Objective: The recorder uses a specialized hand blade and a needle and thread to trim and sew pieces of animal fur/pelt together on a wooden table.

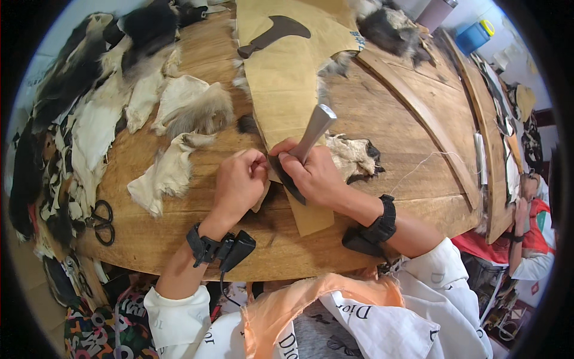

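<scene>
My right hand (pixel 314 173) is wrapped round a leather knife (pixel 315 133) with a silver metal handle. Its dark curved blade points down along the edge of a long tan paper pattern (pixel 278 90). Close beside it, my left hand (pixel 240 179) is closed in a pinch at the paper's left edge; the fingers hide what they grip. A small tan flap (pixel 261 198) shows just below them. Fur sticks out from under the paper on both sides. On its far end rests a second, dark crescent-shaped blade (pixel 278 35). A scrap of pelt (pixel 353 157) lies right of my right hand.
Pelts (pixel 95 128) in black and white pile up at the left, with scissors (pixel 103 222) near them. A long wooden strip (pixel 424 122) crosses the table's right side. A blue jar (pixel 474 38) stands at the far right. Another person (pixel 531 230) sits at the right edge.
</scene>
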Demonstrator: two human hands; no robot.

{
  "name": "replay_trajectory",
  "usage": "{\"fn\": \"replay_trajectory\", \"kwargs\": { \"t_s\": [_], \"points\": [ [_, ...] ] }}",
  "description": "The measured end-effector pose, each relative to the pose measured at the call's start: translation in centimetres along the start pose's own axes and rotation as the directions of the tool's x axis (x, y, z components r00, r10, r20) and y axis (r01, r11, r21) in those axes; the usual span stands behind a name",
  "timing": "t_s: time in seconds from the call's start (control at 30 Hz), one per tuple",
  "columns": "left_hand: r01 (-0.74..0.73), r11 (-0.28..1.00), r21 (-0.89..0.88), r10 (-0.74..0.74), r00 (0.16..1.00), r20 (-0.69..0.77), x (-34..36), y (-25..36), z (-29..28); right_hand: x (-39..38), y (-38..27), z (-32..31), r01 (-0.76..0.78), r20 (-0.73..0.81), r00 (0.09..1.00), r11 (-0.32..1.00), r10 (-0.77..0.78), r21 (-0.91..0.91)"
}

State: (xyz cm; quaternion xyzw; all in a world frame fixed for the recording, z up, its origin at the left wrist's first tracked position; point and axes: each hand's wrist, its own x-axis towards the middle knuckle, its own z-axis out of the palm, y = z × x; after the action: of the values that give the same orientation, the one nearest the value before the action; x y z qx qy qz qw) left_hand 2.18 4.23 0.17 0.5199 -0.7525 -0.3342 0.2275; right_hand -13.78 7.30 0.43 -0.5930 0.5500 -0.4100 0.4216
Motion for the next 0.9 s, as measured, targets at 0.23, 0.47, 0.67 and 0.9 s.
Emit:
{"fn": "replay_trajectory", "kwargs": {
  "t_s": [0.23,0.47,0.67,0.9],
  "points": [
    [-0.038,0.999,-0.035,0.038,0.999,-0.012,-0.7,0.4,0.4,0.5,0.1,0.3,0.035,-0.067,0.997,0.998,-0.038,-0.043],
    [-0.004,0.964,-0.266,-0.034,0.989,-0.141,-2.1,1.9,-1.7,-1.7,0.2,0.1,0.133,0.002,0.991,0.976,-0.134,-0.171],
    [0.130,0.989,0.076,-0.143,0.971,0.191,-3.3,1.6,-7.1,-1.6,-0.6,-1.0,0.010,0.026,1.000,1.000,-0.010,0.028],
    [0.075,0.963,-0.259,-0.020,0.977,0.211,-3.8,6.5,-3.4,-2.5,-3.3,-3.2,0.421,-0.073,0.886,0.861,-0.458,-0.286]
  ]
}}
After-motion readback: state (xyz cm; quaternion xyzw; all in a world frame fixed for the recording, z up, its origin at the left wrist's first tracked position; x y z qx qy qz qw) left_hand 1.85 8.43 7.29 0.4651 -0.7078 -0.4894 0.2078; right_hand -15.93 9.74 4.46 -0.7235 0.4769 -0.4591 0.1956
